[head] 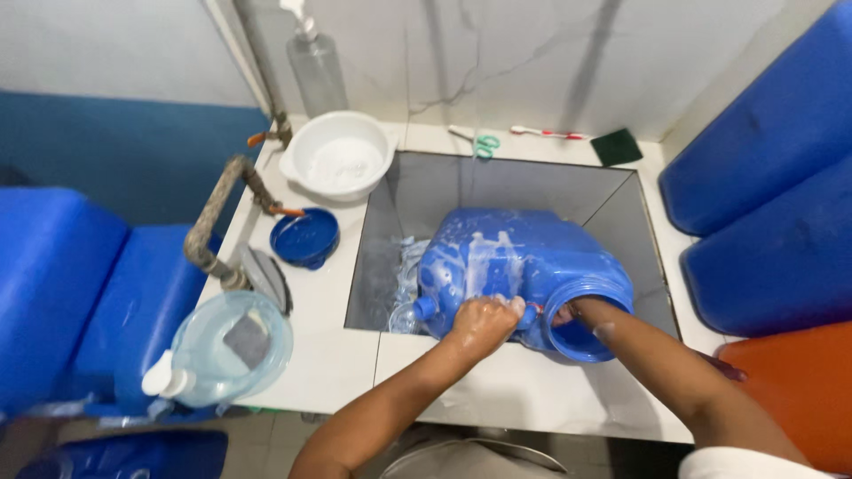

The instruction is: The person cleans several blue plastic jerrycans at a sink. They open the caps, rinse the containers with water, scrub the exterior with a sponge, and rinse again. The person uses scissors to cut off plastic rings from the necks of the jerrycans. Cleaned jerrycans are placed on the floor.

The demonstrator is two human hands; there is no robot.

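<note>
A big blue plastic jerrycan (515,262), streaked with white soap foam, lies on its side in a square steel sink (524,182), its wide round mouth (586,319) facing me. My left hand (484,319) grips the can's outside near the mouth, by the small side spout. My right hand (568,312) reaches inside the mouth, so its fingers are hidden; what it holds cannot be seen. Clear plastic bottles (404,293) lie in the sink to the left of the can.
On the white counter stand a white basin (342,155), a blue lid (304,238), a clear bottle with a pump (317,66), a toothbrush (546,133), a green sponge (617,146). A tap pipe (222,208) arches left. Blue drums (763,186) flank both sides; an orange one (794,390) sits right.
</note>
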